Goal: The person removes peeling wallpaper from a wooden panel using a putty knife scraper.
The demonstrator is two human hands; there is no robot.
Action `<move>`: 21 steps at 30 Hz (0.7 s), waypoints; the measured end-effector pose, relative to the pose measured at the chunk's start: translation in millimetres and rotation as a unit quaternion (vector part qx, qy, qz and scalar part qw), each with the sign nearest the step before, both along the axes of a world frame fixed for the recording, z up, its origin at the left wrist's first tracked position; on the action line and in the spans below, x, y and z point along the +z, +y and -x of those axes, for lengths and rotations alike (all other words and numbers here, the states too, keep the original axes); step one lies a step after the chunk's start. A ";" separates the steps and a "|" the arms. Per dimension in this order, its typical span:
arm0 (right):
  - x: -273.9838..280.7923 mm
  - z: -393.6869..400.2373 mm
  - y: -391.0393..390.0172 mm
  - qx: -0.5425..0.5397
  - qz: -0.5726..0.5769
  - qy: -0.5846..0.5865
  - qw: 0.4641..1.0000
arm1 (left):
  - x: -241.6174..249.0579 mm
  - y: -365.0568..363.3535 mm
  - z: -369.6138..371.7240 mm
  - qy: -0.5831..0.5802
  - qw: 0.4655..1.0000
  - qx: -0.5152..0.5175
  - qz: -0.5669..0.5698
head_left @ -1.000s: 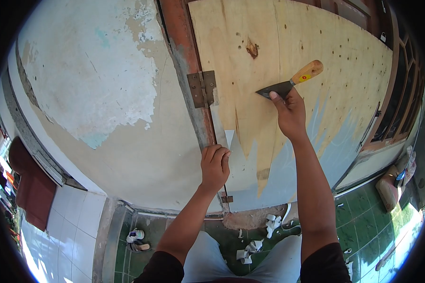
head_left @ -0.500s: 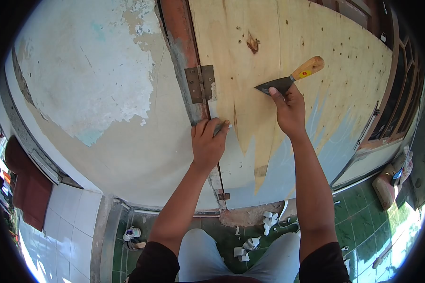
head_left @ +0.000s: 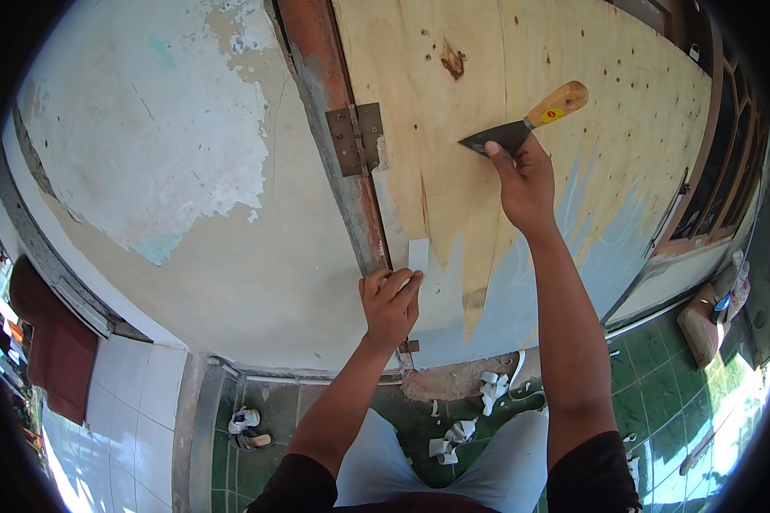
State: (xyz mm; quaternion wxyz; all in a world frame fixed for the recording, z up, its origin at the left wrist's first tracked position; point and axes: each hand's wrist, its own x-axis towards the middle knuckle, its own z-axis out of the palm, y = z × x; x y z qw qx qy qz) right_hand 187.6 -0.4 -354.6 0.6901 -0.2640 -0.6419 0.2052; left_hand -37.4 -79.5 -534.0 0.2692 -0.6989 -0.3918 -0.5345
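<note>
My right hand (head_left: pixel 528 184) grips a putty knife (head_left: pixel 506 137) with a dark triangular blade and a wooden handle (head_left: pixel 559 104). Its thumb lies on the blade, and the tool is in front of the bare plywood part of the door (head_left: pixel 479 188). Lower down, my left hand (head_left: pixel 391 305) is at the hinge-side edge of the door, fingers bent together. A short white strip (head_left: pixel 418 254) stands up from its fingertips against the door face; its lower end is hidden by the fingers.
A rusty hinge (head_left: pixel 356 139) joins the door to the reddish frame (head_left: pixel 321 64). Peeling plaster covers the wall (head_left: pixel 171 128) on the left. White curled scraps (head_left: pixel 493 389) lie on the green tiled floor (head_left: pixel 650 398). A bottle (head_left: pixel 244 420) stands at lower left.
My left hand has moved down along the door edge, and more of the white strip now shows above its fingers. The putty knife stays in my right hand, nearly still.
</note>
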 end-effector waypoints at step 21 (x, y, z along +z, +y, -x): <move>-2.6 -0.3 1.3 -0.011 0.003 -0.007 1.000 | -107.2 -65.8 -23.9 -0.080 0.991 -0.013 0.104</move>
